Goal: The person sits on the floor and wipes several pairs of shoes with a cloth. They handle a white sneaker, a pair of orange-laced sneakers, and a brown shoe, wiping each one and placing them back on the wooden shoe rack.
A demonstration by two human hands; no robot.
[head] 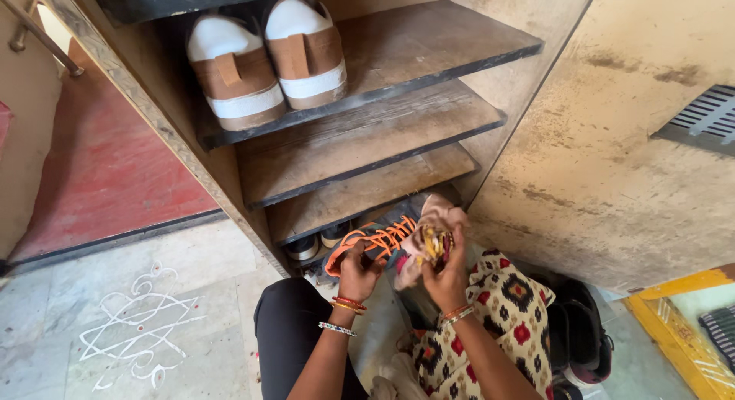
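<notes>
The shoe [375, 243], dark with orange laces, sits right at the hands, in front of the lowest shelf [360, 193] of the rack. Its long axis runs from about 8 o'clock, where the left hand [358, 274] is closed on its near end, up toward 2 o'clock. The right hand [448, 277] is closed around a bunched cloth [432, 235] pressed against the shoe's far side at 3 o'clock from the laces. Both hands touch it; the left has the firmer hold, as far as this angle lets me judge.

At 11 o'clock, well above, a brown-and-white pair [264, 59] rests on the top shelf. Another shoe [305, 248] peeks from under the bottom shelf at 9 o'clock. A black shoe [586, 335] lies on the floor at 4 o'clock, beyond the patterned lap.
</notes>
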